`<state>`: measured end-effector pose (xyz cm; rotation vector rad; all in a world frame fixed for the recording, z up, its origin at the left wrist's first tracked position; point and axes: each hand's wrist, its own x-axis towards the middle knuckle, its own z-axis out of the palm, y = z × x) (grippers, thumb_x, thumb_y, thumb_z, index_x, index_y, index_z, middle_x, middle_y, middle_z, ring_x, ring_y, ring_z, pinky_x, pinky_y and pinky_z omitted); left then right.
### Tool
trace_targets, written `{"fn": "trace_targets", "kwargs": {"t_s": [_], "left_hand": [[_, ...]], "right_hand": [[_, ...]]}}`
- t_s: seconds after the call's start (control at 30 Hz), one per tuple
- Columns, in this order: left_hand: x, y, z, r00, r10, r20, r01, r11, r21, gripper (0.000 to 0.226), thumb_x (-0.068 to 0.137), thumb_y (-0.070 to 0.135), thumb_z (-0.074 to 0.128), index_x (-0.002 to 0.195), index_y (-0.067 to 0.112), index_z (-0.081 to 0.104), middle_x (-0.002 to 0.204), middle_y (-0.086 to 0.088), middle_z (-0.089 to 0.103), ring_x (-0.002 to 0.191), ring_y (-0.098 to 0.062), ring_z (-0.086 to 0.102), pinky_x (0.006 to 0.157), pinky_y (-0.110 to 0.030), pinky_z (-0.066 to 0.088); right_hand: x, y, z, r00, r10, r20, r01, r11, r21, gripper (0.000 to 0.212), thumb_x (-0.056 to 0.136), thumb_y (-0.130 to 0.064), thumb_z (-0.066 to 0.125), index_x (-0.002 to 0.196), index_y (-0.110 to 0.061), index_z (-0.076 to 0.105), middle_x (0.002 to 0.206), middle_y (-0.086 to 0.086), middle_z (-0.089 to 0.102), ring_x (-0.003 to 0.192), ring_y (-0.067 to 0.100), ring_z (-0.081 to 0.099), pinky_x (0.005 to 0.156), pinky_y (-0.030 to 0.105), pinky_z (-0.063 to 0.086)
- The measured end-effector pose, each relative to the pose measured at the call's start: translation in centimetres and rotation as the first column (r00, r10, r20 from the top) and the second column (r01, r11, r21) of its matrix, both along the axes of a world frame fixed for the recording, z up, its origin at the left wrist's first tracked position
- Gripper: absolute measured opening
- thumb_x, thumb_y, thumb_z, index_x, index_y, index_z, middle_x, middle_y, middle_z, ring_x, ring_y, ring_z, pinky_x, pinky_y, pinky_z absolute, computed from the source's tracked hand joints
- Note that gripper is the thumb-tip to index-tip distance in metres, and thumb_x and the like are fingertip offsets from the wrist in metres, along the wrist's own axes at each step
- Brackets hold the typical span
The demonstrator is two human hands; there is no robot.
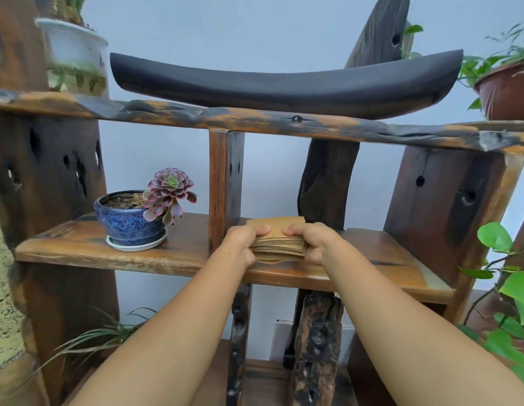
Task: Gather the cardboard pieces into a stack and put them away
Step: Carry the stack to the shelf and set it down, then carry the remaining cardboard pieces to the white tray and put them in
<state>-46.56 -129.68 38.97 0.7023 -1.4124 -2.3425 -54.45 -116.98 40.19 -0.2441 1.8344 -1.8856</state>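
While the stack of cardboard pieces [279,238] rested on the middle shelf [178,253] of the wooden rack, both hands clamped it from opposite sides. The left hand [244,241] held the stack's 9 o'clock edge, thumb laid across the top sheet and fingers curled under the side. The right hand [312,241] held the 3 o'clock edge in the same way, thumb on top. Both hands were closed on the stack, not spread.

The stack sat just to the 3 o'clock side of the shelf's upright post [225,183], near the front edge. The blue pot [129,221] with its succulent stood at 9 o'clock, beyond the post and well apart.

Judged from this position, the step in hand was the final seating of the stack. To do it well:

1. Keep even pressure from both sides so the sheets stay flush.
2. Slide the stack toward 12 o'clock, away from the front edge, since the lowest sheets appeared slightly bowed and might slip out.
3. Release the thumbs last, lifting straight up, so the top sheet is not dragged.
4. Withdraw the arms toward 6 o'clock, clear of the post.
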Motion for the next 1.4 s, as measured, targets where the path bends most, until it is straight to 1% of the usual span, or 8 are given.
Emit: {"fn": "trace_targets", "kwargs": {"t_s": [0.1,0.2,0.37,0.6,0.73,0.97,1.2,1.4], "left_hand": [[1.3,1.0,0.4,0.996,-0.056,-0.069,0.055,0.998,-0.018,0.048,0.081,-0.001,0.073,0.127,0.002,0.059,0.121,-0.023,0.068,0.107,-0.044,0.066,0.092,-0.065,0.051],[3.0,1.6,0.4,0.984,-0.165,-0.067,0.159,0.984,-0.086,0.054,0.084,0.008,0.074,0.133,0.013,0.051,0.13,-0.016,0.062,0.117,-0.041,0.06,0.089,-0.076,0.045],[5.3,2.6,-1.3,0.933,-0.339,-0.117,0.324,0.937,-0.128,0.055,0.085,0.014,0.076,0.133,0.012,0.048,0.129,-0.016,0.064,0.114,-0.033,0.065,0.092,-0.059,0.055],[7.1,7.3,-7.2,0.902,-0.413,-0.13,0.376,0.896,-0.238,0.047,0.087,0.018,0.072,0.13,0.017,0.053,0.129,-0.012,0.065,0.112,-0.028,0.066,0.094,-0.053,0.054],[8.6,11.3,-9.7,0.871,-0.466,-0.158,0.431,0.877,-0.211,0.036,0.09,0.012,0.068,0.122,0.021,0.054,0.125,-0.013,0.065,0.107,-0.026,0.066,0.09,-0.048,0.058],[12.6,18.6,-12.0,0.736,-0.666,-0.119,0.616,0.732,-0.291,0.055,0.091,0.005,0.065,0.135,0.03,0.044,0.125,-0.012,0.053,0.108,-0.027,0.061,0.096,-0.049,0.056],[17.4,29.4,-14.6,0.633,-0.773,-0.028,0.726,0.606,-0.326,0.06,0.069,0.032,0.073,0.122,0.039,0.047,0.122,-0.016,0.056,0.106,-0.033,0.065,0.093,-0.054,0.057],[22.9,41.2,-16.8,0.537,-0.843,-0.009,0.795,0.51,-0.328,0.056,0.065,0.03,0.076,0.116,0.036,0.054,0.116,-0.015,0.059,0.098,-0.027,0.062,0.094,-0.059,0.051]], "right_hand": [[1.1,1.2,0.5,0.998,-0.036,-0.061,0.034,0.999,-0.039,0.063,0.072,0.001,0.079,0.129,0.003,0.05,0.12,0.027,0.067,0.099,0.039,0.072,0.074,0.048,0.063],[2.9,2.8,0.9,0.987,-0.08,-0.14,0.074,0.996,-0.05,0.077,0.057,-0.008,0.085,0.126,0.003,0.052,0.119,0.027,0.067,0.1,0.038,0.072,0.076,0.046,0.062],[6.6,6.5,-0.3,0.971,-0.11,-0.213,0.1,0.993,-0.057,0.055,0.077,-0.001,0.075,0.126,0.004,0.05,0.121,0.027,0.065,0.11,0.04,0.067,0.096,0.054,0.055],[10.9,12.0,-5.7,0.96,-0.164,-0.226,0.151,0.986,-0.073,0.052,0.082,0.0,0.069,0.131,-0.004,0.052,0.122,0.02,0.066,0.102,0.026,0.066,0.081,0.036,0.055],[14.0,15.4,-8.6,0.964,-0.191,-0.187,0.196,0.981,0.007,0.049,0.083,-0.016,0.065,0.129,-0.02,0.049,0.121,0.009,0.066,0.107,0.025,0.062,0.086,0.046,0.051],[20.3,22.6,-11.8,0.907,-0.405,-0.119,0.401,0.914,-0.059,0.055,0.073,-0.017,0.06,0.126,-0.013,0.05,0.112,0.015,0.061,0.095,0.023,0.061,0.075,0.035,0.052],[27.6,33.8,-15.1,0.841,-0.535,-0.081,0.534,0.845,-0.039,0.086,0.065,-0.03,0.068,0.144,-0.017,0.037,0.125,0.015,0.06,0.106,0.028,0.064,0.087,0.048,0.056],[36.8,44.8,-17.2,0.768,-0.636,-0.072,0.636,0.771,-0.023,0.038,0.083,-0.013,0.061,0.121,-0.017,0.055,0.124,0.021,0.061,0.109,0.03,0.063,0.093,0.054,0.055]]}}
